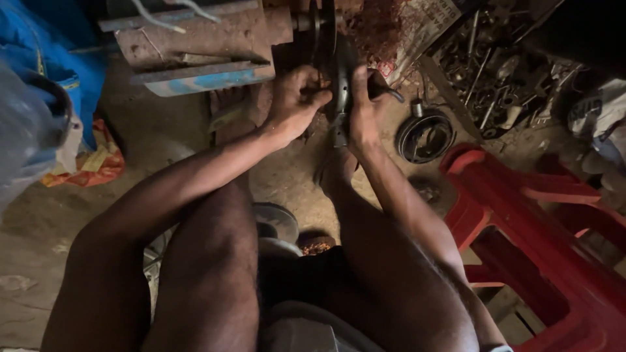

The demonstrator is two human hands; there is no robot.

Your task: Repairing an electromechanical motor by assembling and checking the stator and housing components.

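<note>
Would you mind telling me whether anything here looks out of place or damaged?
Mostly clutter: a red chair lies tipped on the floor at right, and loose metal parts are heaped behind it. Both hands, left and right, grip a dark ring.

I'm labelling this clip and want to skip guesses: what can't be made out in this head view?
- Dark curved metal part between the left hand and right hand: fingers and shadow hide its shape and the grip.
- Heap of metal parts: too small and dim to tell pieces apart.
- Red plastic chair: cut off by the right and bottom edges.
- Blue bag: cut off at the left edge.
</note>
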